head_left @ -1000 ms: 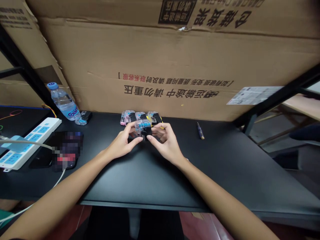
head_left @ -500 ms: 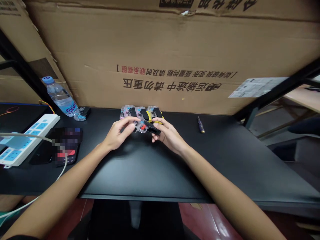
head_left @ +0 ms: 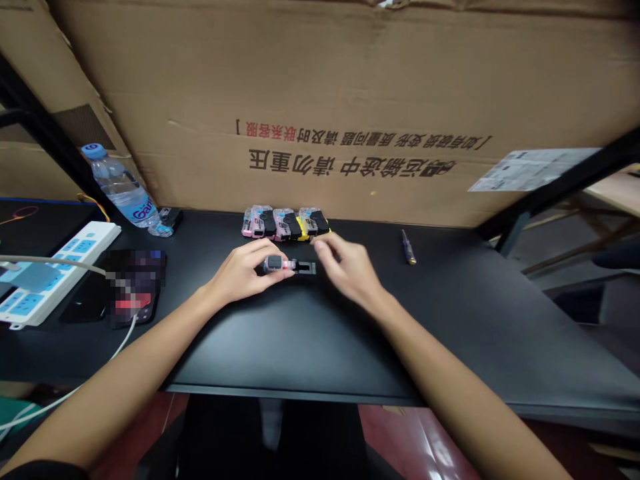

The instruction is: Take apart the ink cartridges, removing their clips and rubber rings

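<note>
My left hand grips a small plastic gadget between thumb and fingers. Its body is greyish and clear, with a dark top and a red part inside; a black frame-like piece sticks out to the right. My right hand hovers just right of that black end, apart from it. Its fingers are curled and the thumb and forefinger tips come close together; whether something small sits between them is hidden. Behind my hands stand several similar clear-and-black gadgets in a row, two with pink and one with yellow.
A screwdriver lies on the black table to the right. On the left are a white power strip, a phone, a cable and a water bottle. A cardboard sheet walls off the back.
The gadget has turned, so its narrow side faces up. My right hand has let go of its black piece and drawn back to the right, while my left hand keeps its hold.
</note>
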Available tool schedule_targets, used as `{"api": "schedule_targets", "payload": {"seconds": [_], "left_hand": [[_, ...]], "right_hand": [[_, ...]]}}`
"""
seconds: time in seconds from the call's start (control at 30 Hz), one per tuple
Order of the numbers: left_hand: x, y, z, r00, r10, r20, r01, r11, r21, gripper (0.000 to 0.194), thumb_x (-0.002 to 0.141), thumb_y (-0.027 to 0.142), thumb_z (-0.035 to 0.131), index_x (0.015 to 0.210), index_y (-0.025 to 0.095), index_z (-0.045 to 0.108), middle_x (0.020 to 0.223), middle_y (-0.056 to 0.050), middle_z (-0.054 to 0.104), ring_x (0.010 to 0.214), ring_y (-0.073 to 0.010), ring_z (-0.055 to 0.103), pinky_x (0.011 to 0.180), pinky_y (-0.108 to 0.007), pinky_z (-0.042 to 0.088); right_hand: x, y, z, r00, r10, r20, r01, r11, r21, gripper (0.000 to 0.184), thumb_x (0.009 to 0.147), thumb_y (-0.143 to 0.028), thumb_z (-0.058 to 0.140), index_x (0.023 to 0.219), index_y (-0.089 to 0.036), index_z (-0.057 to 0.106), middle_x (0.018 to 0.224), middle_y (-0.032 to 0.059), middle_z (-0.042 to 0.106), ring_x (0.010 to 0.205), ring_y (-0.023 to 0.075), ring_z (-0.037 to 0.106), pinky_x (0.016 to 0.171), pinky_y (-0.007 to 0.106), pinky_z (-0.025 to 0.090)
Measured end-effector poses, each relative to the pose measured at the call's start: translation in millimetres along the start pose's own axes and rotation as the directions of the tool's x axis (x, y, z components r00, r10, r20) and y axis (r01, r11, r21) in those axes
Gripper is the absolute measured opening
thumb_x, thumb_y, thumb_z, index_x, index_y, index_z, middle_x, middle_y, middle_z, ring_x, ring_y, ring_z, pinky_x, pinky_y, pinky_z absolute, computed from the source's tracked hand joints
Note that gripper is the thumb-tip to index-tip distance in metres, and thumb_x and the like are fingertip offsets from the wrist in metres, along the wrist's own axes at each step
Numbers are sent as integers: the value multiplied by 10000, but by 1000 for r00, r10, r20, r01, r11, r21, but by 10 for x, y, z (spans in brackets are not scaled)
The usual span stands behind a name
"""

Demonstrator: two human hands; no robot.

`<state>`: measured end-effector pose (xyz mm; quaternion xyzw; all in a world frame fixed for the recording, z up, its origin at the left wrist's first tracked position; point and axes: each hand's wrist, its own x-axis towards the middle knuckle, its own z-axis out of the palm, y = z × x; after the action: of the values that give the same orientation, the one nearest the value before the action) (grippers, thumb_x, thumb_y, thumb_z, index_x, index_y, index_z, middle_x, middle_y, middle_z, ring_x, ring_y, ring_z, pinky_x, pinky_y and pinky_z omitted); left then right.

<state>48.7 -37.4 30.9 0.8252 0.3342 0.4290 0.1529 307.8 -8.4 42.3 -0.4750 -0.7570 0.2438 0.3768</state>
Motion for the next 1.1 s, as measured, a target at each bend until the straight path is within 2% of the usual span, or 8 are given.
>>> {"api": "schedule_targets", "payload": {"seconds": [0.07, 0.2, 0.3, 0.4, 0.57, 0.8, 0.97, 1.1], "left_hand": [[-7, -28, 12, 998, -60, 16, 60, 998, -6, 251, 997, 441, 755, 1017, 191, 763, 996, -66, 772, 887, -194, 727, 879, -348, 586], [-7, -101, 15, 977, -200, 79, 198, 980, 22, 314, 960, 488, 786, 1014, 181, 752, 952, -49, 771, 813, -185, 694, 789, -326, 545], [0, -130, 4, 961, -256, 107, 253, 967, 43, 334, 940, 505, 797, 996, 184, 727, 925, -31, 761, 775, -174, 667, 745, -302, 504], [2, -133, -10, 951, -281, 129, 278, 960, 43, 318, 929, 489, 808, 999, 196, 707, 894, -12, 755, 736, -162, 645, 712, -283, 476], [-2, -139, -22, 930, -340, 144, 343, 939, 4, 330, 904, 459, 829, 1087, 222, 690, 912, -5, 780, 713, -160, 653, 683, -275, 471], [-5, -157, -25, 931, -337, 143, 335, 942, 39, 355, 917, 471, 810, 1154, 234, 693, 961, -15, 789, 732, -162, 648, 710, -299, 488], [5, -146, -38, 933, -325, 153, 324, 946, 33, 340, 913, 452, 818, 1142, 234, 691, 973, -11, 787, 729, -157, 645, 707, -299, 485], [1, -150, -52, 932, -323, 166, 320, 946, 43, 341, 915, 445, 821, 1152, 239, 689, 1032, -15, 791, 780, -167, 673, 749, -311, 506]], "right_hand": [[100, 140, -236, 977, -63, -201, 29, 985, -169, 304, 1057, -461, 519, 994, -239, 716, 905, 88, 747, 871, 273, 707, 888, 426, 565], [256, 636, -733, 916, 14, -401, -206, 874, -439, 271, 988, -374, 546, 1097, -203, 727, 1071, 169, 741, 1084, 339, 680, 1041, 531, 527], [261, 1012, -968, 886, 182, -427, -412, 730, -545, 389, 921, -386, 607, 1214, -160, 725, 1218, 232, 711, 1263, 425, 606, 1058, 599, 510], [225, 1229, -1068, 824, 412, -389, -566, 603, -562, 558, 908, -466, 647, 1344, -119, 683, 1265, 279, 702, 1253, 476, 625, 999, 619, 534], [222, 1354, -1104, 753, 567, -334, -636, 498, -589, 650, 877, -468, 712, 1451, -175, 635, 1273, 245, 731, 1169, 434, 707, 962, 571, 555], [274, 1379, -1033, 850, 498, -174, -502, 665, -553, 417, 825, -268, 685, 1227, -182, 755, 909, 86, 798, 936, 297, 760, 924, 449, 589], [277, 1032, -791, 895, 447, 19, -410, 837, -361, 365, 822, -202, 638, 1163, -167, 763, 784, 37, 766, 623, 188, 695, 700, 344, 601], [247, 786, -600, 910, 365, 195, -338, 927, -160, 356, 862, -165, 580, 1178, -149, 743, 818, 61, 779, 621, 174, 696, 637, 316, 605]]}}
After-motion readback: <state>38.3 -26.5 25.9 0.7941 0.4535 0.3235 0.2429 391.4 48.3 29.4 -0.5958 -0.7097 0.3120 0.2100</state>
